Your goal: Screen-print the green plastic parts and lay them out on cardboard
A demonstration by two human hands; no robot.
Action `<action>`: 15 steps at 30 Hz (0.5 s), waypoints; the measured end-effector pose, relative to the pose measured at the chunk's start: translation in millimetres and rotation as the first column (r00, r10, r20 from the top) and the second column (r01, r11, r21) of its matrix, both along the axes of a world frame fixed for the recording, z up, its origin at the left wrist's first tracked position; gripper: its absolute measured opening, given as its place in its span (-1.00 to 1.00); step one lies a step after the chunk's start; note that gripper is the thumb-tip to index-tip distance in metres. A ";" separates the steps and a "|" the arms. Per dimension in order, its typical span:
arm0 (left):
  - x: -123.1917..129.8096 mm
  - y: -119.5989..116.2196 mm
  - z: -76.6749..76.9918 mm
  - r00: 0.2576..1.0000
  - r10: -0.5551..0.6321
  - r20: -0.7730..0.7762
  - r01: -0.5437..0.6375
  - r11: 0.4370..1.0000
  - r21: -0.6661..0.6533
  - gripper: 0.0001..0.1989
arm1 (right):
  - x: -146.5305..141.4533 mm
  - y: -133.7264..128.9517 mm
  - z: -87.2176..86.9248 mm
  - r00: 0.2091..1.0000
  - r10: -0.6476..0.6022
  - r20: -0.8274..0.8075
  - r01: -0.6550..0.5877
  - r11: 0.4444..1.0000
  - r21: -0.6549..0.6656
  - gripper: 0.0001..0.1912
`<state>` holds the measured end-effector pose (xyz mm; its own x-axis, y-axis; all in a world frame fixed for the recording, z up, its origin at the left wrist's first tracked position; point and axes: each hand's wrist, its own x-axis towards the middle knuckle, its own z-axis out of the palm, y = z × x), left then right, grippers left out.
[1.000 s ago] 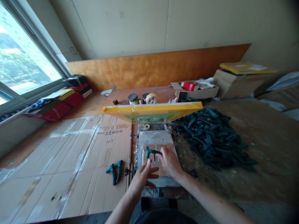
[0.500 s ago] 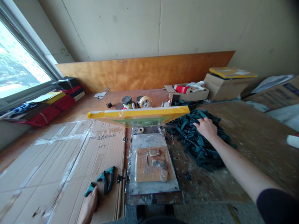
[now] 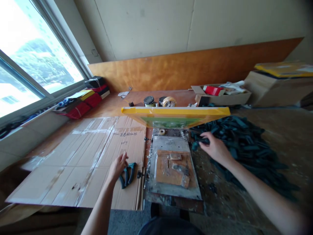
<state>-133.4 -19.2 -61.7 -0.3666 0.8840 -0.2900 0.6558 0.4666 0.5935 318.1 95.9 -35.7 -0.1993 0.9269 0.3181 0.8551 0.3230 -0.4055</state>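
My right hand (image 3: 216,148) pinches a dark green plastic handle-shaped piece (image 3: 204,141), partly hidden by the fingers. The hand is at the left side of a large heap of similar dark green pieces (image 3: 242,137), to the right of the metal plate (image 3: 161,189). Over the cardboard, my left hand (image 3: 119,164) holds nothing I can see, its fingers loosely bent and apart. Just beside and below it lie green plastic handle pieces (image 3: 131,173), close together near the cardboard's right edge.
Taped flat cardboard (image 3: 97,176) covers the left of the table. Small blocks sit on a brown board (image 3: 163,173) on the plate. A yellow-edged screen frame (image 3: 176,111) is raised behind it. Farther back are jars (image 3: 149,101), tape (image 3: 169,102) and an open box (image 3: 234,98).
My left hand has let go of its green piece, now lying by the other, and has lifted forward. My right hand has come left from the heap with a green piece. The view has turned left.
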 end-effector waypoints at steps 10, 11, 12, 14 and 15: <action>96.7 73.2 141.0 0.620 -0.354 0.700 -0.307 0.712 0.632 -0.47 | -82.7 -71.3 -90.2 0.891 0.425 0.161 -0.437 0.899 0.046 -0.54; 95.9 66.1 138.5 0.631 -0.338 0.699 -0.306 0.719 0.624 -0.47 | -81.7 -71.3 -90.7 0.880 0.430 0.201 -0.444 0.895 0.029 -0.52; 93.8 56.3 133.4 0.649 -0.315 0.692 -0.299 0.731 0.613 -0.47 | -80.9 -70.9 -90.1 0.876 0.436 0.207 -0.447 0.895 0.006 -0.52; 87.0 30.8 117.4 0.702 -0.252 0.666 -0.279 0.764 0.582 -0.47 | -77.7 -68.9 -87.2 0.916 0.386 0.108 -0.384 0.922 -0.041 -0.59; 82.9 16.5 107.1 0.727 -0.215 0.652 -0.265 0.788 0.555 -0.47 | -74.0 -67.2 -85.4 0.944 0.329 0.032 -0.327 0.943 -0.062 -0.64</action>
